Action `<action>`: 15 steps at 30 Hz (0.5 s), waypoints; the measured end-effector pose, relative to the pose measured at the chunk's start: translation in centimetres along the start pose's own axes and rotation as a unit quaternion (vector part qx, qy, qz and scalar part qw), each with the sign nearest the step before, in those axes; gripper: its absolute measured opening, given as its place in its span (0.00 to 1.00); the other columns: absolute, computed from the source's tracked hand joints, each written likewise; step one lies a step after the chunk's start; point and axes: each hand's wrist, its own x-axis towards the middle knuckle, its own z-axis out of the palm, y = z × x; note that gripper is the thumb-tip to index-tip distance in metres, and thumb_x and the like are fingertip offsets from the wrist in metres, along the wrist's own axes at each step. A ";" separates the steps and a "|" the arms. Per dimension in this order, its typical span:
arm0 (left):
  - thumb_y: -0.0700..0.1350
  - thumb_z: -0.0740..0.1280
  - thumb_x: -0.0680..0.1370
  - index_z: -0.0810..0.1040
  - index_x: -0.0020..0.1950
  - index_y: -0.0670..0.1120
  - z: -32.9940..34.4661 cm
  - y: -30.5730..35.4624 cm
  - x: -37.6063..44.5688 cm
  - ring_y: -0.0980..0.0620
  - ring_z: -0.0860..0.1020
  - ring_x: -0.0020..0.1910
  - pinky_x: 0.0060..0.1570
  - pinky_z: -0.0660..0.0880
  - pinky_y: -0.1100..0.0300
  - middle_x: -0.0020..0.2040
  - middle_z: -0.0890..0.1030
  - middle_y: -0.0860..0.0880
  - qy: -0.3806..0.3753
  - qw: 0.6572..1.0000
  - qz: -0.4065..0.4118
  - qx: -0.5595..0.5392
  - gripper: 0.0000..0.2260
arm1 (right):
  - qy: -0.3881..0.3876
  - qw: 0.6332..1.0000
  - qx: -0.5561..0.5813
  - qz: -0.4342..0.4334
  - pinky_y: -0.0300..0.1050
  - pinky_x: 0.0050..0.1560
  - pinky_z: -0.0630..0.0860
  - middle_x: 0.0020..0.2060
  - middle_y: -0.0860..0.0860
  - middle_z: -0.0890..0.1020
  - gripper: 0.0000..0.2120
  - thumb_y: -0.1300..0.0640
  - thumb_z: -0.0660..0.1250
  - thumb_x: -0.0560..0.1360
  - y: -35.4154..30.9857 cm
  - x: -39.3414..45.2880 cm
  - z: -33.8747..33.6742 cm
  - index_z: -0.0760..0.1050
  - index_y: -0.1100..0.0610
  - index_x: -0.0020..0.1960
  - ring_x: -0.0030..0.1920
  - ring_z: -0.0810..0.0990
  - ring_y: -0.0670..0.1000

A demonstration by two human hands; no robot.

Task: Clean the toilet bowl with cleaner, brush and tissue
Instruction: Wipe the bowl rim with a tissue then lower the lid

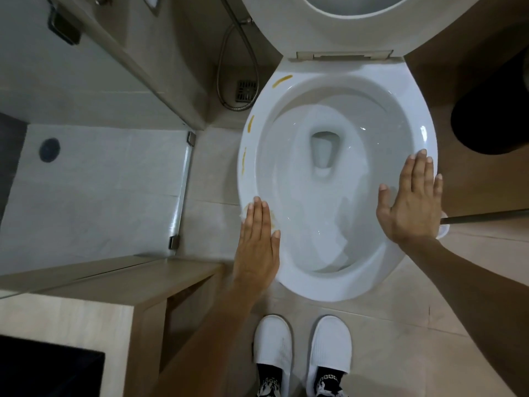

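Observation:
The white toilet bowl (pixel 315 287) stands in front of me with its seat (pixel 286 30) lifted up. Yellow-brown streaks (pixel 282 80) mark the left rim, and a smear (pixel 274 220) lies beside my left fingers. My left hand (pixel 257 245) lies flat on the front left rim, pressing a white tissue (pixel 244 212) that peeks out under the fingertips. My right hand (pixel 412 202) rests flat on the right rim with its fingers extended and nothing in it. Water sits in the bottom of the bowl.
A dark brush handle (pixel 486 216) with a white base (pixel 444 224) lies right of the bowl. A black bin (pixel 492 118) stands at the far right. A metal hose (pixel 223 81) and a floor drain (pixel 246 90) are at the left, beside a glass shower door (pixel 183 181) and a wooden counter (pixel 86 310).

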 end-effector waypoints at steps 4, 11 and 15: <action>0.51 0.44 0.81 0.44 0.77 0.41 -1.3 -1.4 3.9 0.51 0.41 0.77 0.75 0.38 0.57 0.78 0.45 0.45 -0.003 1.000 0.012 0.014 0.27 | -0.001 1.000 -0.013 -0.002 0.53 0.76 0.42 0.78 0.58 0.46 0.34 0.43 0.43 0.78 0.0 0.0 0.1 0.44 0.62 0.78 0.78 0.44 0.56; 0.52 0.42 0.81 0.40 0.77 0.43 -3.3 -2.8 9.6 0.54 0.38 0.76 0.73 0.34 0.61 0.78 0.42 0.47 -0.012 0.999 0.049 0.010 0.27 | 0.009 1.000 -0.011 -0.016 0.53 0.76 0.44 0.78 0.59 0.47 0.35 0.41 0.41 0.78 0.1 0.0 0.4 0.46 0.61 0.78 0.78 0.45 0.57; 0.48 0.46 0.83 0.41 0.77 0.42 -4.3 -3.2 12.9 0.54 0.38 0.76 0.74 0.38 0.57 0.78 0.41 0.46 -0.021 0.998 0.057 0.029 0.26 | 0.015 1.000 -0.007 -0.016 0.53 0.76 0.46 0.78 0.60 0.47 0.35 0.42 0.42 0.78 0.1 0.0 0.4 0.47 0.61 0.78 0.78 0.46 0.58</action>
